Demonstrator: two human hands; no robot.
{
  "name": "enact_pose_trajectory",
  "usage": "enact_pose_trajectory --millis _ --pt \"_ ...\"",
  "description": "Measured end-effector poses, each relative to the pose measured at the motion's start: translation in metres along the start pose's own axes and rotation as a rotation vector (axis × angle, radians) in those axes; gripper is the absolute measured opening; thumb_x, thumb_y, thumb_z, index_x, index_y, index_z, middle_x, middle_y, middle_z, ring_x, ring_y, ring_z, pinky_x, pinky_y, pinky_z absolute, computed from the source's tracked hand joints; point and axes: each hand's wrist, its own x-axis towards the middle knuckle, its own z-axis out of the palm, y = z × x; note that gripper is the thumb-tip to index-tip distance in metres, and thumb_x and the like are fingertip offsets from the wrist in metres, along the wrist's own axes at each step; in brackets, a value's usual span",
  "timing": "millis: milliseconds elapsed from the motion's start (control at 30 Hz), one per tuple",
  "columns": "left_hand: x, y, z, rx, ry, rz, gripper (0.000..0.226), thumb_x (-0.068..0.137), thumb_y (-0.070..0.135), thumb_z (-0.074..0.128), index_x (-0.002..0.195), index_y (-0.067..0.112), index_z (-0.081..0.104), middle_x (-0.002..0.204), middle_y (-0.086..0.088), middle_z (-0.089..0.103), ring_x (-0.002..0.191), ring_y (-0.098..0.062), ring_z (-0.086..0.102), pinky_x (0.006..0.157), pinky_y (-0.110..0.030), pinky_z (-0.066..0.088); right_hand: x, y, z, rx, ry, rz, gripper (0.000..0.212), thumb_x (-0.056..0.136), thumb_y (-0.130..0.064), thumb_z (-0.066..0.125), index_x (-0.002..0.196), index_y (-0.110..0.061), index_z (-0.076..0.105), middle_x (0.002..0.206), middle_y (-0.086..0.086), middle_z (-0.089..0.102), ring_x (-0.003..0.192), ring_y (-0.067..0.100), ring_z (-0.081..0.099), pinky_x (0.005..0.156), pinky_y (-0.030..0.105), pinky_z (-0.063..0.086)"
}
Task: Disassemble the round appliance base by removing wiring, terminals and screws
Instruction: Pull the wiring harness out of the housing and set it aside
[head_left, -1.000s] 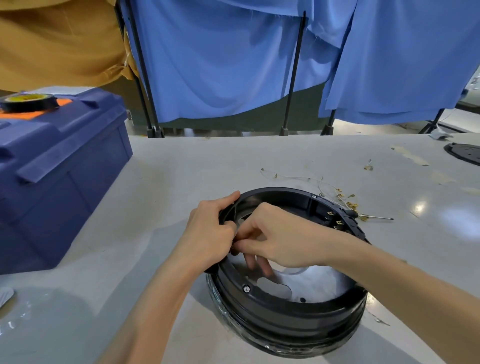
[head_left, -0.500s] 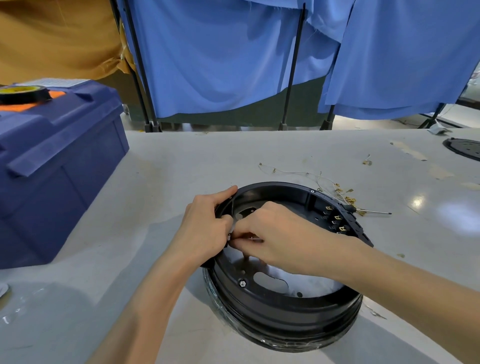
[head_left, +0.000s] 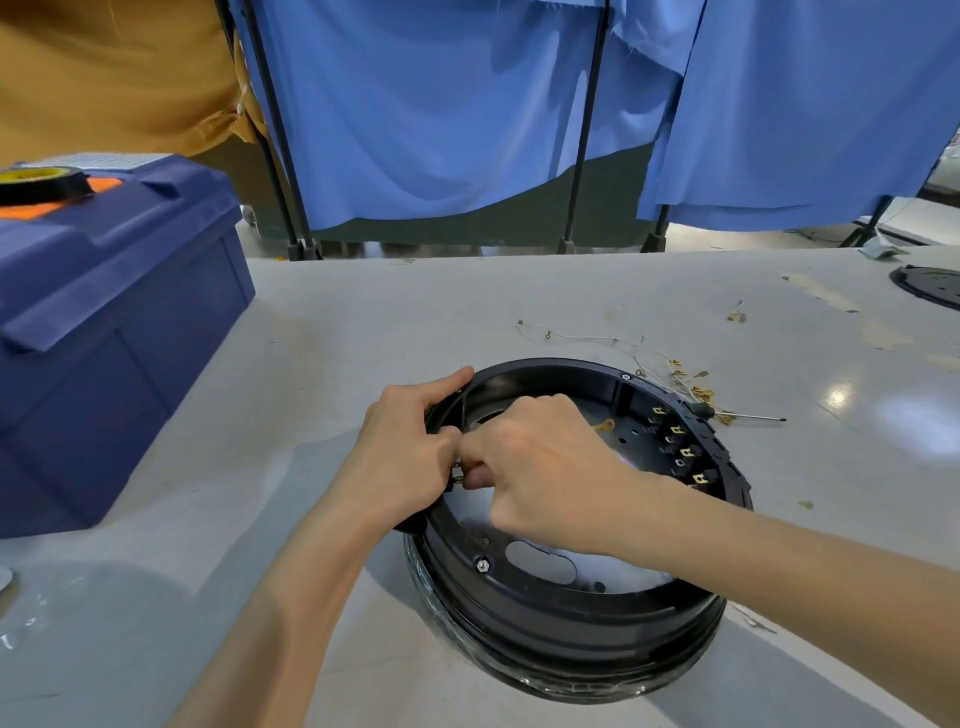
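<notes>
Head view: left hand (head_left: 410, 457) grips rim of round black base (head_left: 571, 618); right hand (head_left: 545, 467) pinches brass terminal (head_left: 457, 475) inside (beside left fingertips).

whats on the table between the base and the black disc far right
In the head view: loose wires with brass terminals and a screwdriver beside the base, then mostly bare table up to the disc.

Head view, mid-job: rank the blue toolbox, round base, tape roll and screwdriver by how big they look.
1-2. blue toolbox and round base: about equal in frame; the toolbox is cropped and farther, so unranked.
3. tape roll, cropped at left.
4. screwdriver, similar length but far thinner.
</notes>
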Motion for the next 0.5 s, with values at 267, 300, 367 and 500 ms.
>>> enact_pose_trajectory --millis 267,300,367,500 --pt "0.004 -0.005 0.002 0.023 0.002 0.031 0.066 0.078 -0.005 0.052 0.133 0.032 0.054 0.105 -0.006 0.071 0.101 -0.032 0.063 0.087 -0.043 0.054 0.0 0.001 0.0 0.059 -0.004 0.073 0.01 0.077 -0.011 0.054 0.073 -0.019 0.057 0.076 0.004 0.065 0.072 0.032 0.054 0.052 0.027 0.023" --pt "0.004 -0.006 0.002 0.031 -0.007 0.041 0.066 0.08 -0.005 0.05 0.134 0.033 0.053 0.104 -0.004 0.071 0.097 -0.028 0.065 0.085 -0.039 0.055 -0.001 0.004 0.0 0.103 0.002 0.082 0.011 0.08 -0.01 0.057 0.077 -0.017 0.064 0.08 0.005 0.069 0.075 0.031 0.058 0.056 0.029 0.033" --pt "0.004 -0.006 0.003 0.061 -0.032 0.064 0.061 0.085 0.001 0.049 0.136 0.033 0.051 0.106 0.002 0.069 0.089 -0.017 0.064 0.078 -0.029 0.051 -0.005 0.009 -0.004 0.242 -0.019 0.109 0.01 0.087 -0.017 0.063 0.085 -0.017 0.073 0.072 0.002 0.07 0.071 0.024 0.059 0.064 0.034 0.046" --pt "0.001 0.001 0.001 0.163 0.122 0.304 0.03 0.097 0.023 0.05 0.125 0.024 0.061 0.124 0.012 0.058 0.115 -0.003 0.051 0.091 -0.008 0.032 -0.01 0.019 -0.014 0.363 -0.071 0.167 0.028 0.077 -0.038 0.078 0.096 -0.018 0.075 0.064 -0.011 0.061 0.063 0.005 0.055 0.065 0.02 0.046"
